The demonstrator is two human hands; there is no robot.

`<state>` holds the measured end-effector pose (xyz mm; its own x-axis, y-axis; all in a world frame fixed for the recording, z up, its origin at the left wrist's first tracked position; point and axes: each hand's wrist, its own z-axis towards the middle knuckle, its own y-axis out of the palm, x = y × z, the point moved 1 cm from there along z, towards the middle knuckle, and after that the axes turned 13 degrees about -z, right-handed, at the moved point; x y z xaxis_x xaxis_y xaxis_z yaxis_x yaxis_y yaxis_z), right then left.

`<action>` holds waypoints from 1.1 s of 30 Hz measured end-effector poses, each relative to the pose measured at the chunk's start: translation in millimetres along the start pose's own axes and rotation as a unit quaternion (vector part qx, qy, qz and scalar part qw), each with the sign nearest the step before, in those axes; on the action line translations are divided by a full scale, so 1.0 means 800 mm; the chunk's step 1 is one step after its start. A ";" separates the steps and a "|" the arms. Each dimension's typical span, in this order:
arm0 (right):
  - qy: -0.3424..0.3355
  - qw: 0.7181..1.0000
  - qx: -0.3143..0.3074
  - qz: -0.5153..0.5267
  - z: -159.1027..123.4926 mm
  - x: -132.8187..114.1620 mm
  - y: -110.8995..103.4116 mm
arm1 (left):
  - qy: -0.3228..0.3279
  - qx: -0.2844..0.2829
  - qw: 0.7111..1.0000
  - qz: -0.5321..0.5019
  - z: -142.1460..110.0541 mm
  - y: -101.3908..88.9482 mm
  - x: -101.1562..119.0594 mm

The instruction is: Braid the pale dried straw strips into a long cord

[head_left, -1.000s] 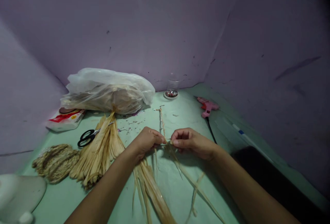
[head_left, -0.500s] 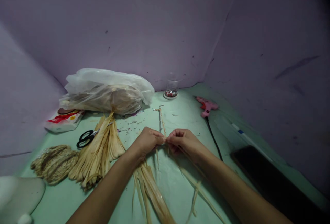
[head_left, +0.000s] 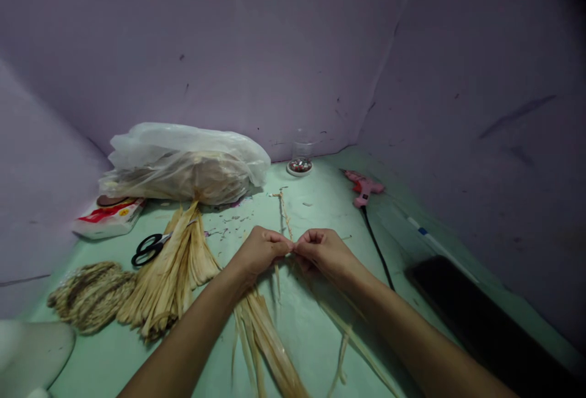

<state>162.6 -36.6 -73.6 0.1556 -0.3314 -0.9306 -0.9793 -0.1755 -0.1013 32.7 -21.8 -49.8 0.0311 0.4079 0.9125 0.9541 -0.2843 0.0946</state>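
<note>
My left hand (head_left: 264,250) and my right hand (head_left: 324,254) meet in the middle of the table, thumbs and fingers pinched together. Between them they grip the near end of a thin braid (head_left: 285,215) of pale dried fibre, which runs away from me and bends left at its far end. Loose fibre strips (head_left: 352,332) trail from the fingers toward me, under my right forearm. Below my left wrist lies a flat bundle of tan fibre strips (head_left: 271,340). The exact crossing of strands is hidden by my fingertips.
Left are a tied fibre bundle (head_left: 171,276), black-handled scissors (head_left: 147,250), a coiled braid (head_left: 91,297), a tissue pack (head_left: 110,220) and a plastic bag (head_left: 183,166). Behind stands a clear cup (head_left: 302,148) by a bead dish (head_left: 300,168). Right: a pink glue gun (head_left: 365,187), its cord, a black phone-like slab (head_left: 485,325).
The whole view has shifted slightly. My two hands have drawn a little closer at the fingertips, still pinching the braid's near end.
</note>
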 end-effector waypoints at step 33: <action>-0.159 0.712 0.075 -0.679 -0.063 -0.031 0.044 | -0.024 0.028 0.999 -0.037 0.006 0.001 -0.013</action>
<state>130.8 -81.4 -36.0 0.9592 0.2810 0.0317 0.0402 -0.0243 -0.9989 34.6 -22.4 -60.9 -0.0271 0.4676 0.8835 0.9693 -0.2039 0.1376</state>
